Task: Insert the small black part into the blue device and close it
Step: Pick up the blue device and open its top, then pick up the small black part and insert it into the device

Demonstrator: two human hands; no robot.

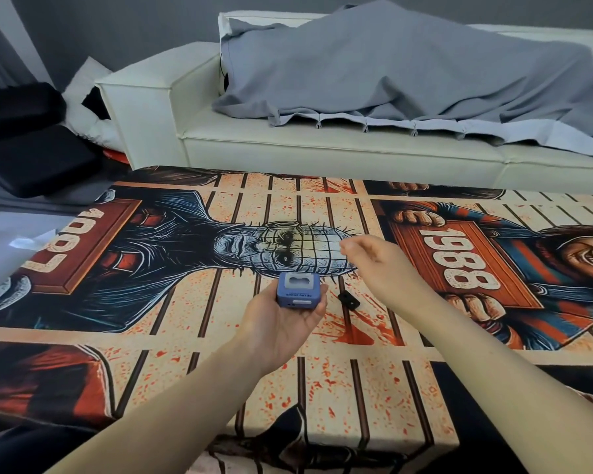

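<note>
My left hand (281,319) holds the small blue device (298,289) upright in its palm, above the middle of the table. The device's top face shows a pale grey recess. The small black part (349,300) lies flat on the printed cloth just right of the device, not touching it. My right hand (374,258) hovers above and beyond the black part. Its fingers are loosely curled and hold nothing that I can see.
A printed cloth (220,371) with horror figures covers the table. Behind the table stands a white sofa (322,148) with a grey sheet (408,70) draped over it. Black cushions (31,138) lie at the far left.
</note>
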